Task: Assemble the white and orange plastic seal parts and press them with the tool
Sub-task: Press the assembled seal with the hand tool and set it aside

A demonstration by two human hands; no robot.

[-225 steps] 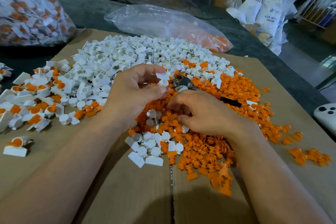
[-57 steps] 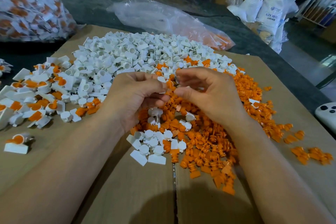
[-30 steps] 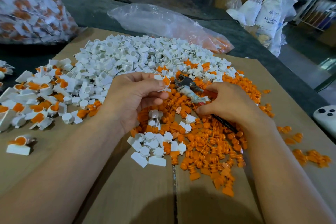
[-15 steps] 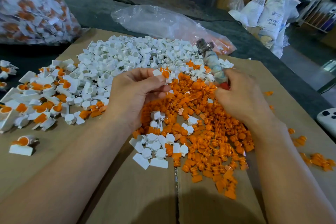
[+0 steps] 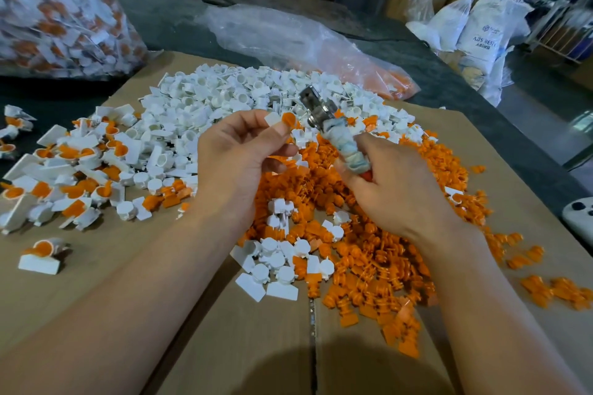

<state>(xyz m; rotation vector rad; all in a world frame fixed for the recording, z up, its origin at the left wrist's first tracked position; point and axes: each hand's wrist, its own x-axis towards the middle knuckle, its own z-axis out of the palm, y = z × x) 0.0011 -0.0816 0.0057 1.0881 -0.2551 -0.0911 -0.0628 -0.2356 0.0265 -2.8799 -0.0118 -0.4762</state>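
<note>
Holding seal (image 5: 283,120) just beside head of tool (image 5: 339,137).
Pinching seal in left hand (image 5: 244,154), gripping wrapped tool handle in right hand (image 5: 396,191).

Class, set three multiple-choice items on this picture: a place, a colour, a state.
1. Where is the loose orange heap?
A. On the cardboard, nearer the person than the white heap
B. In a box
C. On the floor

2. What colour is the cap of the seal in the left hand?
A. Blue
B. Orange
C. Green

3. How is the tool?
A. Lying flat
B. Hanging from a hook
C. Gripped in the right hand, head raised

1 A: it covers cardboard below the hands.
2 B: orange disc beside the white tab.
3 C: fingers curl round its handle.
</note>
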